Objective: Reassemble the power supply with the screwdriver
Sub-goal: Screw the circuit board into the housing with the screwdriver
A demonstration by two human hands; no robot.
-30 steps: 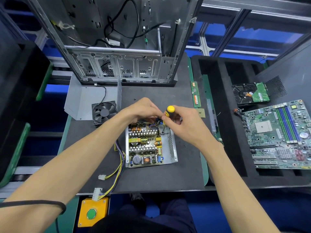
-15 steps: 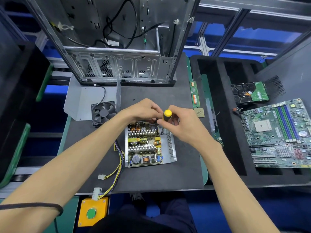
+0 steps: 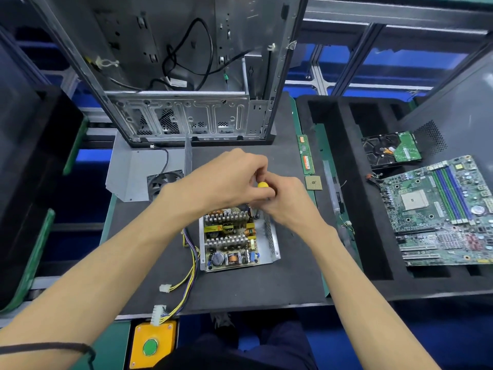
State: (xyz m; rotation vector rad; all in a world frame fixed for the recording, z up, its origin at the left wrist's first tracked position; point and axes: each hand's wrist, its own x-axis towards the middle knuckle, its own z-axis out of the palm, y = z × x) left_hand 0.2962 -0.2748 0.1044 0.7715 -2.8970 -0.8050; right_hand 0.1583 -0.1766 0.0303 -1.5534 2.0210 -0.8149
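Compared with a moment ago, the left hand [image 3: 229, 180] is now closing over the yellow top of the screwdriver [image 3: 262, 185] while the right hand [image 3: 285, 201] is gripping its handle, standing upright at the far right corner of the open power supply [image 3: 237, 236] on the mat [image 3: 266, 284], so a screw is probably being tightened there.

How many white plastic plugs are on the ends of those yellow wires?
2. The smaller plug lies on the dark mat, left of the power supply. The bigger plug hangs over the mat's front edge. Others may be hidden.
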